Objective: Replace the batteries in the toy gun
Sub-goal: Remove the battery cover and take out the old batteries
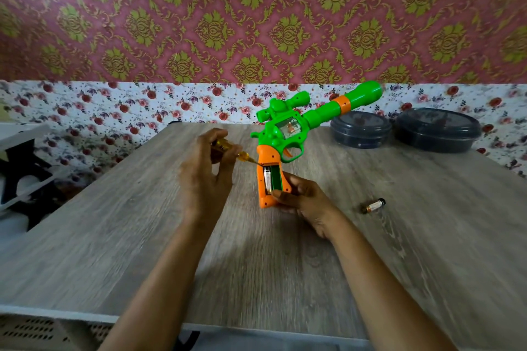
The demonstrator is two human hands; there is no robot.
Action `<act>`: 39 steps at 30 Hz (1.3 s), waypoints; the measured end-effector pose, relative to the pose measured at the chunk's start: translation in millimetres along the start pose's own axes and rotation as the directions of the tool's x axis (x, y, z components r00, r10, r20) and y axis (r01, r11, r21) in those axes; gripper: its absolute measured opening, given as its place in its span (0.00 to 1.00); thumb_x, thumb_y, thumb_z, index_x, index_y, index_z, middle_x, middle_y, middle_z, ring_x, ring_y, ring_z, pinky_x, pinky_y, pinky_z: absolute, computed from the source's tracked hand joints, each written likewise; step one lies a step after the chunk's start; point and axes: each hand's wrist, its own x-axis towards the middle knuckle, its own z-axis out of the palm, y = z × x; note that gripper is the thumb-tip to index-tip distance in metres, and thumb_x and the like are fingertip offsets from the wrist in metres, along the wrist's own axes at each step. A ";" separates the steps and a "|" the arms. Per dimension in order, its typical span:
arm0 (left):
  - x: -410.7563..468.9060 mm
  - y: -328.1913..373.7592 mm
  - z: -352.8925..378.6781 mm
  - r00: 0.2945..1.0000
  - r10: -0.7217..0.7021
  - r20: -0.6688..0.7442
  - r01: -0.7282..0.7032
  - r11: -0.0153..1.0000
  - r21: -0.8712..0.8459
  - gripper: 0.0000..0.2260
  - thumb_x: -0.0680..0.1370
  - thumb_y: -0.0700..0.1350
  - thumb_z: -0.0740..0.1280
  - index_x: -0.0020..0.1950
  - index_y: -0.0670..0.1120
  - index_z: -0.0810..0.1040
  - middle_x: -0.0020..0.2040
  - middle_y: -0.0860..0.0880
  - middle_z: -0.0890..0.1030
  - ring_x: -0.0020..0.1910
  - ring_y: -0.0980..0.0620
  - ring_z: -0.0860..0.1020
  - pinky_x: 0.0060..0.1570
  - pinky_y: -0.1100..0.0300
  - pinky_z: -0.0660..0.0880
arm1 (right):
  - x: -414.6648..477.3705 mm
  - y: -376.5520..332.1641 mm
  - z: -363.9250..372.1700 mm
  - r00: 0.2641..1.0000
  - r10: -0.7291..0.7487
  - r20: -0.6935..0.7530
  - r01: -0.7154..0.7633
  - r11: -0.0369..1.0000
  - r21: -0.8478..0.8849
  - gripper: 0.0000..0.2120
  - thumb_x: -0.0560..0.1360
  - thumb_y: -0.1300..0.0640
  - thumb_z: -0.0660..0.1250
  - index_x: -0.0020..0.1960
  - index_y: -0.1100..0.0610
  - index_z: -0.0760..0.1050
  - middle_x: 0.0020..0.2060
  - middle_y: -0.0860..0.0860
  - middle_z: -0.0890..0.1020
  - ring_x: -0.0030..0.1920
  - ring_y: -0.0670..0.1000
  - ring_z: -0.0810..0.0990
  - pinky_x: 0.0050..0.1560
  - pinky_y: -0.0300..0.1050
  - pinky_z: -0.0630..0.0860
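Over the table [114, 236], the right hand [302, 198] grips the toy gun [285, 134] steady, so the left hand [204, 171], holding the screwdriver [228, 148], can pry the battery [267, 179].

Upper wall: ahead of you, wallpaper [256, 8] in dusty pink with olive-green damask medallions.
Lower wall: a white floral band [114, 105] with red roses runs beneath it, behind the far edge.
Tabletop: grey wood-grain tabletop [114, 236] with a white front edge, filling your lower view.
Left side: a white-framed rack [20, 134] with dark gaps, beside the tabletop.
Bottom left: a white perforated panel [28, 330] below the near edge.
Light: soft, even, faint shadows on the wood.
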 end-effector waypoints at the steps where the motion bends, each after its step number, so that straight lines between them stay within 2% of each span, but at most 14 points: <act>1: -0.6 -0.4 0.7 1.000 0.011 0.012 -0.011 1.000 0.009 0.10 0.77 0.49 0.63 0.57 0.49 0.70 0.44 0.52 0.80 0.43 0.59 0.80 0.40 0.68 0.76 | -0.1 -0.1 -0.2 1.000 -0.001 0.006 0.001 1.000 -0.002 0.22 0.74 0.64 0.66 0.66 0.53 0.70 0.48 0.53 0.80 0.47 0.49 0.79 0.44 0.40 0.76; 3: -2.0 -0.2 2.4 0.999 0.032 0.042 -0.034 0.999 0.032 0.10 0.77 0.49 0.62 0.57 0.49 0.69 0.44 0.51 0.81 0.45 0.62 0.77 0.42 0.76 0.70 | -0.3 0.2 -0.1 1.000 -0.007 0.017 0.007 1.000 0.000 0.22 0.74 0.65 0.66 0.67 0.57 0.70 0.47 0.54 0.80 0.45 0.50 0.78 0.42 0.42 0.74; 5: -2.6 0.2 3.1 0.996 0.065 0.057 -0.067 0.997 0.046 0.11 0.78 0.50 0.62 0.57 0.48 0.69 0.44 0.48 0.82 0.45 0.60 0.77 0.42 0.72 0.70 | -0.8 0.1 0.3 1.000 -0.007 0.021 0.007 1.000 -0.007 0.23 0.74 0.66 0.66 0.68 0.59 0.69 0.46 0.55 0.79 0.42 0.48 0.77 0.36 0.37 0.75; 9: 0.3 2.3 3.0 0.970 0.225 0.098 -0.232 0.970 0.075 0.13 0.80 0.52 0.58 0.61 0.47 0.70 0.44 0.45 0.83 0.43 0.55 0.77 0.39 0.61 0.73 | -1.6 0.6 -0.1 0.999 -0.009 0.054 0.009 1.000 0.003 0.24 0.74 0.67 0.65 0.68 0.58 0.68 0.55 0.57 0.80 0.50 0.50 0.81 0.53 0.47 0.80; 12: -2.0 9.4 9.2 0.886 0.431 0.169 -0.455 0.879 0.143 0.12 0.81 0.50 0.59 0.61 0.45 0.70 0.41 0.43 0.83 0.39 0.53 0.78 0.35 0.59 0.74 | -1.0 0.4 0.7 0.999 -0.010 0.051 0.011 1.000 -0.012 0.24 0.74 0.67 0.65 0.69 0.59 0.67 0.58 0.59 0.78 0.53 0.53 0.80 0.55 0.51 0.79; 14: -5.0 10.3 11.4 0.858 0.483 0.174 -0.510 0.843 0.170 0.12 0.80 0.49 0.61 0.60 0.44 0.71 0.41 0.43 0.83 0.36 0.50 0.81 0.31 0.58 0.77 | -0.8 0.0 0.4 0.999 0.002 0.041 -0.002 1.000 -0.020 0.24 0.74 0.66 0.65 0.69 0.60 0.67 0.59 0.59 0.78 0.55 0.54 0.79 0.56 0.51 0.78; 19: -4.6 2.4 6.8 0.963 0.259 0.068 -0.266 0.955 0.134 0.14 0.79 0.51 0.62 0.61 0.46 0.71 0.42 0.45 0.84 0.39 0.55 0.79 0.33 0.57 0.75 | -4.0 -2.4 -0.2 0.999 -0.013 0.050 0.013 1.000 0.006 0.22 0.74 0.66 0.65 0.67 0.58 0.69 0.55 0.57 0.80 0.49 0.49 0.81 0.51 0.44 0.80; 24: -2.4 1.1 8.1 0.978 0.198 0.059 -0.205 0.966 0.158 0.14 0.78 0.52 0.63 0.61 0.47 0.71 0.43 0.46 0.84 0.40 0.55 0.79 0.33 0.60 0.73 | -3.0 -2.3 1.6 0.998 -0.006 0.058 0.006 1.000 -0.001 0.25 0.74 0.66 0.66 0.69 0.59 0.67 0.58 0.58 0.79 0.52 0.52 0.81 0.51 0.46 0.80; 27: 5.6 4.0 11.9 0.984 0.159 0.079 -0.171 0.968 0.182 0.15 0.77 0.47 0.67 0.61 0.43 0.75 0.40 0.46 0.83 0.36 0.54 0.80 0.33 0.60 0.73 | -2.5 -3.5 3.2 0.999 -0.007 0.042 0.006 1.000 0.018 0.24 0.73 0.68 0.65 0.69 0.59 0.67 0.56 0.58 0.79 0.49 0.52 0.80 0.48 0.43 0.81; 30: 22.9 -0.3 15.5 0.998 -0.050 0.037 0.045 0.992 0.121 0.15 0.77 0.45 0.68 0.61 0.40 0.77 0.36 0.48 0.81 0.33 0.54 0.78 0.36 0.57 0.75 | -1.1 -2.3 2.7 1.000 -0.003 0.015 0.002 1.000 0.014 0.24 0.73 0.67 0.66 0.68 0.59 0.68 0.55 0.56 0.79 0.50 0.51 0.80 0.50 0.45 0.81; 32: 38.5 -15.2 17.4 0.947 -0.322 0.014 0.322 0.947 -0.003 0.13 0.77 0.47 0.67 0.59 0.43 0.77 0.35 0.46 0.80 0.35 0.46 0.80 0.40 0.49 0.79 | -1.0 -1.7 1.8 1.000 -0.011 0.017 0.011 1.000 0.008 0.23 0.73 0.66 0.66 0.66 0.56 0.70 0.52 0.54 0.81 0.49 0.50 0.81 0.50 0.45 0.81; 34: 44.8 -32.0 18.8 0.852 -0.518 0.076 0.520 0.854 -0.017 0.05 0.77 0.47 0.67 0.46 0.46 0.79 0.33 0.47 0.80 0.31 0.48 0.80 0.41 0.44 0.80 | -1.4 -2.7 3.3 0.999 -0.028 0.019 0.028 1.000 0.004 0.21 0.73 0.67 0.65 0.62 0.50 0.72 0.48 0.50 0.81 0.46 0.46 0.81 0.47 0.41 0.81; 37: 31.5 -41.1 26.7 0.743 -0.643 0.185 0.639 0.764 0.085 0.11 0.77 0.48 0.68 0.34 0.51 0.76 0.30 0.51 0.80 0.23 0.60 0.77 0.42 0.48 0.81 | -0.2 -2.6 5.3 0.997 -0.070 0.029 0.072 0.996 -0.044 0.21 0.72 0.67 0.67 0.58 0.47 0.72 0.48 0.48 0.81 0.46 0.43 0.79 0.51 0.40 0.79; 39: 25.8 -37.9 30.4 0.742 -0.648 0.169 0.647 0.759 0.072 0.12 0.77 0.48 0.68 0.33 0.51 0.76 0.26 0.54 0.80 0.23 0.61 0.77 0.40 0.52 0.81 | 0.4 -2.2 5.0 0.997 -0.072 0.034 0.073 0.997 -0.036 0.20 0.72 0.67 0.67 0.58 0.47 0.73 0.47 0.47 0.81 0.46 0.43 0.79 0.51 0.40 0.78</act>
